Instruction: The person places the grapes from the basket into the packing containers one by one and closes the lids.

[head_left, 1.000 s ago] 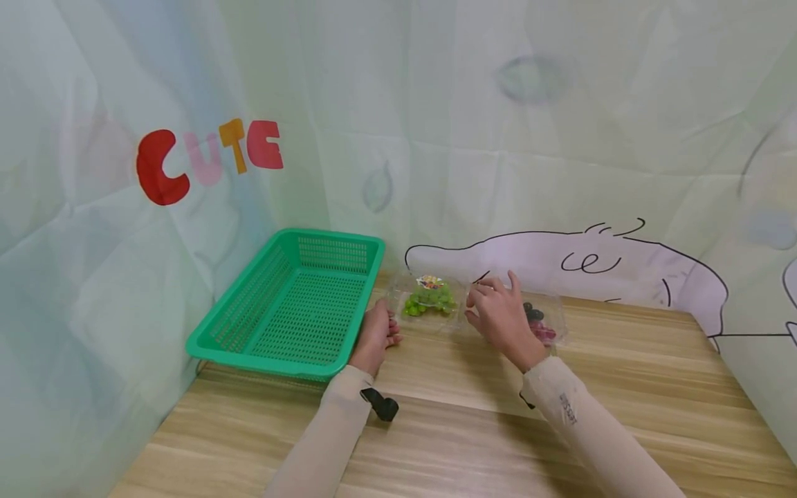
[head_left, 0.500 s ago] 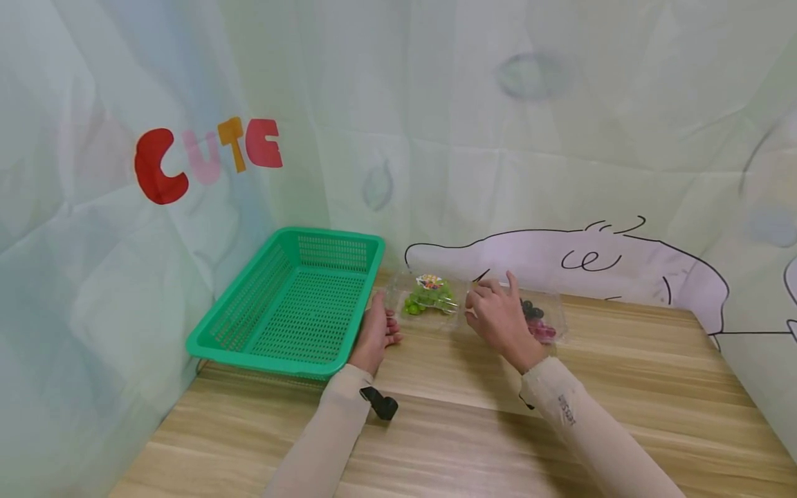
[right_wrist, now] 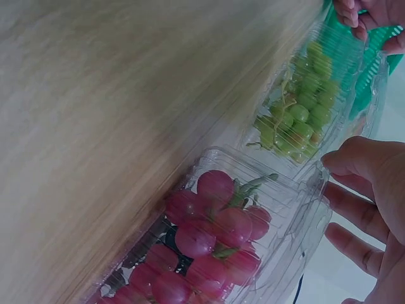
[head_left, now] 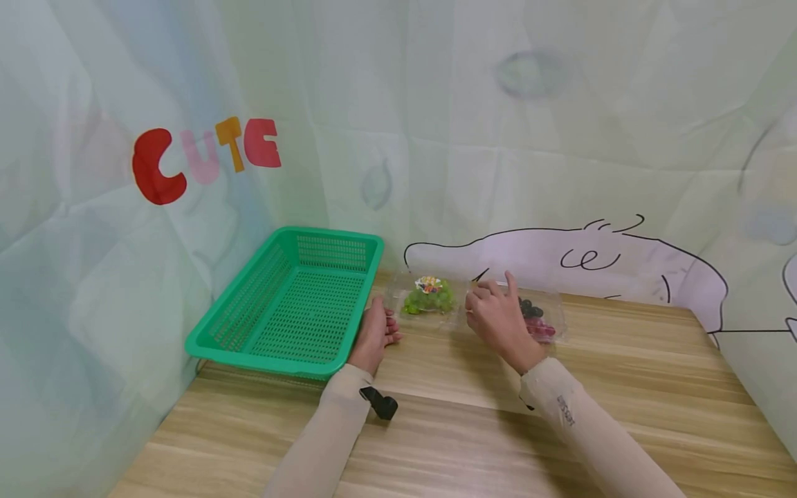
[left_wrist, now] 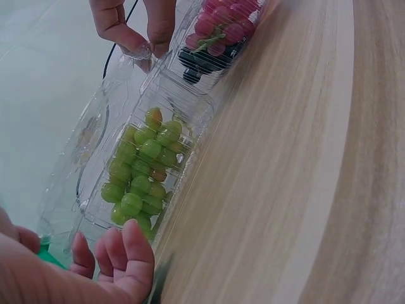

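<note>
In the head view, green grapes (head_left: 436, 299) lie in a clear plastic clamshell box (left_wrist: 199, 104) near the back of the table. Its lid (left_wrist: 95, 120) carries a colourful sticker (head_left: 428, 284) and stands tilted up from the tray part. My right hand (head_left: 498, 315) pinches the lid's right end between thumb and fingertips. Beside the box's left end is my left hand (head_left: 373, 332), fingers loosely bent against the plastic. A second clear box (right_wrist: 278, 183), with red grapes (right_wrist: 215, 234) and dark ones (head_left: 529, 308), sits at the right, partly behind my right hand.
A green slotted plastic basket (head_left: 286, 366) stands left of my left hand, against the curtain (head_left: 187, 263). Printed cloth hangs behind the wood-grain table (head_left: 448, 443). The two boxes lie end to end.
Both hands stay almost in place. The lid over the green grapes has shifted slightly, its sticker and glare moving a little in the head view.
</note>
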The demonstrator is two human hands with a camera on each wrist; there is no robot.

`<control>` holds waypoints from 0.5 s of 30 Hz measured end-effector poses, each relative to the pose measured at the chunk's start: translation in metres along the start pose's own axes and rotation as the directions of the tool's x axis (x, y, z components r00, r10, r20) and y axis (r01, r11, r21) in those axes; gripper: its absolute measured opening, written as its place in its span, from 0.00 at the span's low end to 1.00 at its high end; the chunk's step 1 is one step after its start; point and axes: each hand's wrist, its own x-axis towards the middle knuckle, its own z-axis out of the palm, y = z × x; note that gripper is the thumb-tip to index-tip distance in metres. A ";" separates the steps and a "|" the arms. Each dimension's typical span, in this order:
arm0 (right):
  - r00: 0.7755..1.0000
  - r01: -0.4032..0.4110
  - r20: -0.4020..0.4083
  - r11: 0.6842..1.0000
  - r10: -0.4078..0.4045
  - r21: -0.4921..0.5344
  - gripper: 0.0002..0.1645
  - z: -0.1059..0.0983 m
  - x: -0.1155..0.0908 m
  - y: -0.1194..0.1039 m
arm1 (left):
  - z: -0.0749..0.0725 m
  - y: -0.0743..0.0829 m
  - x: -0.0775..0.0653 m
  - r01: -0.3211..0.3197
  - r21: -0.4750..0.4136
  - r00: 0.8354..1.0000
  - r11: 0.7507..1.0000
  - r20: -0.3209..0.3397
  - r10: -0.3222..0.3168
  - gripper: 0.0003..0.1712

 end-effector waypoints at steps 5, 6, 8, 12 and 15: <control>1.000 0.004 -0.012 1.000 -0.005 -0.030 0.03 0.002 -0.002 -0.001 | 0.000 0.000 0.000 -0.006 0.009 1.000 1.000 0.010 0.006 0.17; 1.000 0.005 -0.013 0.999 -0.006 -0.035 0.03 0.002 -0.002 -0.002 | 0.000 0.000 0.000 -0.008 0.012 1.000 1.000 0.012 0.008 0.17; 1.000 0.009 -0.016 0.999 -0.009 -0.045 0.03 0.003 -0.002 -0.002 | 0.001 0.001 0.000 -0.009 0.023 1.000 1.000 0.014 0.009 0.19; 1.000 0.011 -0.020 0.998 -0.012 -0.054 0.03 0.002 -0.003 -0.003 | 0.000 0.001 0.000 -0.035 0.064 0.999 0.997 0.014 0.034 0.20; 1.000 0.012 -0.020 0.998 -0.013 -0.056 0.03 0.001 -0.003 -0.004 | 0.000 0.000 0.000 -0.067 0.093 0.998 0.993 0.013 0.066 0.16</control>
